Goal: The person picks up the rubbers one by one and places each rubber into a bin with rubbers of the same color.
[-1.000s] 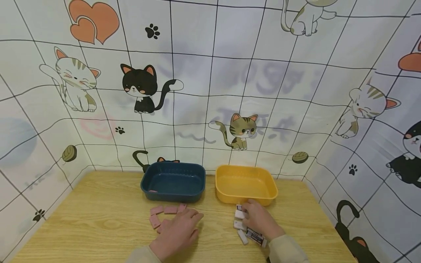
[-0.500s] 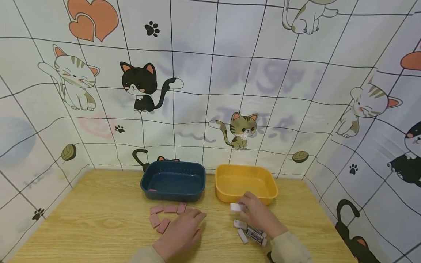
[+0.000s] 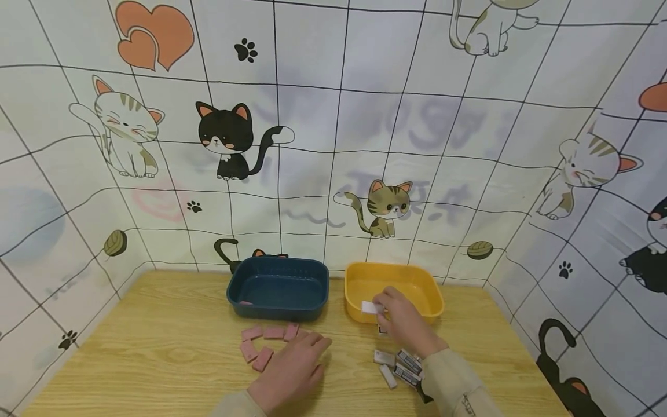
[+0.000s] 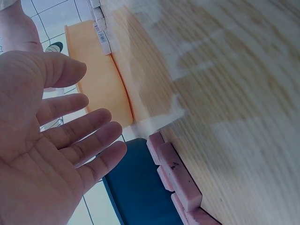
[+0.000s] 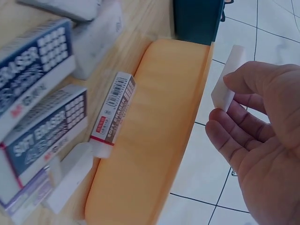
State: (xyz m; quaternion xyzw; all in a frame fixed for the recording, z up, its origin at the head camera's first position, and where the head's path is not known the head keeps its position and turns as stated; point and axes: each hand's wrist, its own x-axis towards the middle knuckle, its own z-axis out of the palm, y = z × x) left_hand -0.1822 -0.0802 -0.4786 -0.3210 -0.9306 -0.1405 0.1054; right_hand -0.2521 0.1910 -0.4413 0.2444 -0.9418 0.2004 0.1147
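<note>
My right hand (image 3: 406,321) pinches a white eraser (image 5: 228,78) between thumb and fingers, held up at the front rim of the yellow bin (image 3: 359,315). Below it on the table, against the bin's front, lies an eraser in a printed sleeve (image 5: 114,110). Several more white erasers (image 3: 384,358), some in dark sleeves (image 3: 407,374), lie in a group nearer the front. With fingers spread and nothing in its grasp, my left hand (image 4: 61,126) hovers beside several pink erasers (image 3: 273,333). These lie in front of the dark blue bin (image 3: 278,311).
Inside the blue bin, at its left front corner, a pink piece (image 3: 246,303) shows. Both bins stand side by side at the back of the wooden table (image 3: 156,347). Behind them hangs a white cat-print cloth (image 3: 307,116), which also flanks both sides.
My right hand has picked up the white eraser from the table and raised it to the yellow bin's rim. The left hand stays nearly where it was beside the pink erasers.
</note>
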